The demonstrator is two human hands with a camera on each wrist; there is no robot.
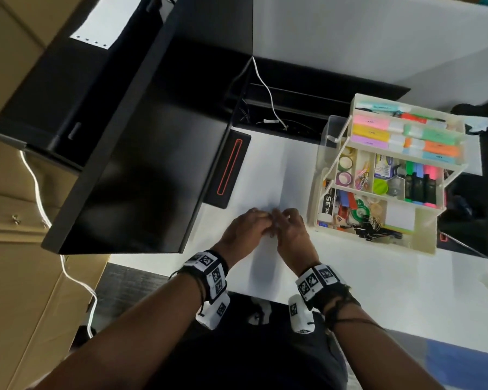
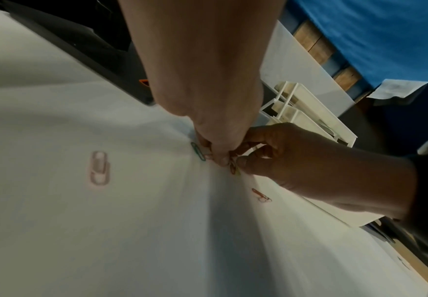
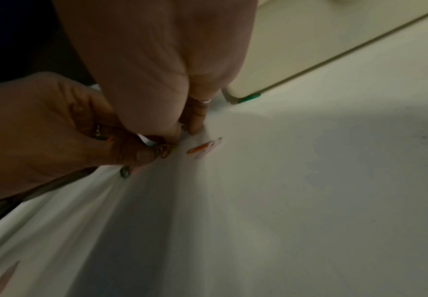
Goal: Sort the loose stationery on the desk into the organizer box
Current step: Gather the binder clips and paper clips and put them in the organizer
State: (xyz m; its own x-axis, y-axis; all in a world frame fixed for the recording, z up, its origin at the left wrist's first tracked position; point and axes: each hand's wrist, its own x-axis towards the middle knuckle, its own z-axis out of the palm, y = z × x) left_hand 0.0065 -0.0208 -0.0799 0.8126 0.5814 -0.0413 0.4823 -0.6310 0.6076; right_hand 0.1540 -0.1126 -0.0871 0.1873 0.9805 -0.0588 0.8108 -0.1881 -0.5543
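Head view shows both hands meeting low on the white desk, fingertips pinching scattered paper clips into a bunch, likely for the organizer box just beside.

L hand & R hand touch fingertips on white desk, organizer box just right.
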